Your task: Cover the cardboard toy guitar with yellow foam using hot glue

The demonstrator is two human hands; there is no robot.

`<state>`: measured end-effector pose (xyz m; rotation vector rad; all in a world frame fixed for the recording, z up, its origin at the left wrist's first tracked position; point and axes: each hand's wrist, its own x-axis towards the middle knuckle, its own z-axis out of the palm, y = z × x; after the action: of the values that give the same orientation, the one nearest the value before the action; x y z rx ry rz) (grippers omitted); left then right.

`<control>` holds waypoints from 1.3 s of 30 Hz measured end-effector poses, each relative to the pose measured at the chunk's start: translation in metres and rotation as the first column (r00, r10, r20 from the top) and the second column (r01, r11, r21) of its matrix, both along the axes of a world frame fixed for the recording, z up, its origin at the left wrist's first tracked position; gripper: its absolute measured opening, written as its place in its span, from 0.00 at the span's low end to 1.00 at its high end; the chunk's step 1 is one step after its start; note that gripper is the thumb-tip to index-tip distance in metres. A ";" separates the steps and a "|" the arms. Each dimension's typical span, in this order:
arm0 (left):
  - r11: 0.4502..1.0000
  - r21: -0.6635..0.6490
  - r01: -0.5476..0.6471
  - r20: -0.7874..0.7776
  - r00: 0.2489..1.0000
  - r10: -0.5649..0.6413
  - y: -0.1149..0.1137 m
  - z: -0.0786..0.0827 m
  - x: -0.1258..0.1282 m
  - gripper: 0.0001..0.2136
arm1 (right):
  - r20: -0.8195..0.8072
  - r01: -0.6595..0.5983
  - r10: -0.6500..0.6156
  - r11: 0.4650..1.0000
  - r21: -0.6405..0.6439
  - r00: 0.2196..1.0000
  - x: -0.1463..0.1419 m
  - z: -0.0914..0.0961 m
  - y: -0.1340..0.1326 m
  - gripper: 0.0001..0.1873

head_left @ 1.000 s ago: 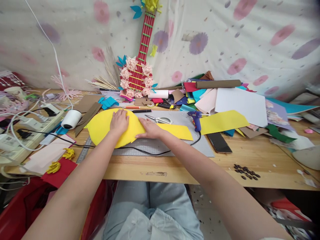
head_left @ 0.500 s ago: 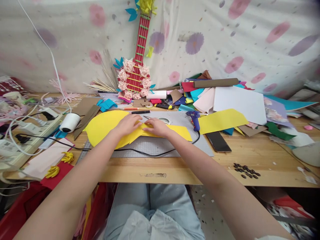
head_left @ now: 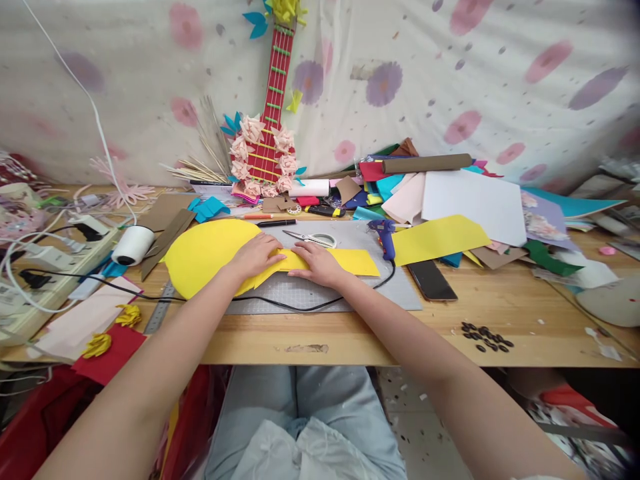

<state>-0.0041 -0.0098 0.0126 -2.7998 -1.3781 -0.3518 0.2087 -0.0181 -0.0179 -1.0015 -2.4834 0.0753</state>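
A yellow sheet piece (head_left: 210, 250), with a wide rounded body on the left and a narrow neck running right, lies over a grey cutting mat (head_left: 320, 292). My left hand (head_left: 257, 257) rests flat where the body meets the neck, fingers pointing right. On the neck lies my right hand (head_left: 316, 263), its fingers stretched out and its thumb apart at the near edge. Just beyond my right fingertips are scissors (head_left: 307, 238), touched by neither hand. A purple glue gun (head_left: 385, 239) stands to the right, its black cord crossing the mat in front of my hands.
A red paper guitar with pink flowers (head_left: 265, 157) leans at the back. On the left are a power strip (head_left: 65, 280), a white spool (head_left: 133, 245) and a steel ruler (head_left: 160, 308). To the right lie a yellow strip (head_left: 443, 239), a phone (head_left: 433, 281) and several black beads (head_left: 487, 337).
My right hand has shifted slightly toward me and its fingers have spread, uncovering more of the scissors. My left hand stays on the yellow piece. The whole view has shifted a little.
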 end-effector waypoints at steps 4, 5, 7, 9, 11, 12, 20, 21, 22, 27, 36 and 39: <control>1.000 0.024 -0.006 0.021 1.000 0.006 -0.002 -0.001 -0.001 0.19 | 0.054 0.008 -0.010 0.999 0.042 0.999 0.003 -0.004 -0.005 0.36; 0.999 0.040 -0.009 0.025 1.000 0.008 -0.003 0.000 -0.001 0.19 | 0.064 0.012 -0.015 0.999 0.049 0.998 0.002 -0.004 -0.005 0.36; 0.997 0.075 -0.003 0.030 1.000 0.000 -0.006 0.004 0.002 0.18 | 0.076 0.016 -0.021 0.997 0.070 0.997 0.001 -0.006 -0.005 0.35; 0.997 0.069 0.023 0.031 0.999 -0.026 -0.009 0.009 0.009 0.17 | 0.081 0.017 -0.025 0.996 0.092 0.996 -0.002 -0.007 -0.004 0.35; 0.999 -0.006 0.049 0.020 0.999 -0.049 -0.011 0.013 0.018 0.16 | 0.080 0.019 -0.027 0.995 0.100 0.996 -0.003 -0.007 -0.003 0.35; 0.997 -0.053 0.051 0.007 0.999 -0.051 -0.013 0.014 0.022 0.17 | 0.075 0.021 -0.029 0.995 0.099 0.997 -0.002 -0.007 -0.003 0.35; 0.994 -0.078 0.073 -0.016 0.997 -0.074 -0.014 0.004 0.028 0.22 | 0.070 0.047 -0.051 0.997 0.065 0.996 0.033 -0.012 -0.012 0.43; 0.994 -0.072 0.081 -0.015 0.996 -0.082 -0.014 0.004 0.027 0.22 | 0.070 0.046 -0.050 0.997 0.058 0.996 0.038 -0.014 -0.014 0.42; 0.994 -0.069 0.085 -0.011 0.996 -0.086 -0.014 0.003 0.026 0.22 | 0.067 0.047 -0.050 0.998 0.051 0.996 0.042 -0.015 -0.015 0.39; 0.992 -0.091 0.086 0.021 0.996 -0.085 -0.013 0.002 0.025 0.22 | 0.031 0.107 -0.107 0.994 0.017 0.994 0.046 -0.023 -0.017 0.27; 0.991 -0.121 0.060 0.023 0.998 -0.058 -0.015 0.003 0.026 0.21 | 0.054 0.044 -0.046 0.998 0.039 0.997 0.050 -0.025 -0.013 0.30; 0.986 -0.158 0.054 0.083 0.996 -0.041 -0.018 0.005 0.025 0.22 | 0.057 0.045 -0.048 0.998 0.039 0.997 0.050 -0.024 -0.014 0.29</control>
<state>0.0207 -0.0275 0.0180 -2.9835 -1.4172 -0.3725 0.2584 -0.0320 -0.0419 -1.0591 -2.5022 -0.0156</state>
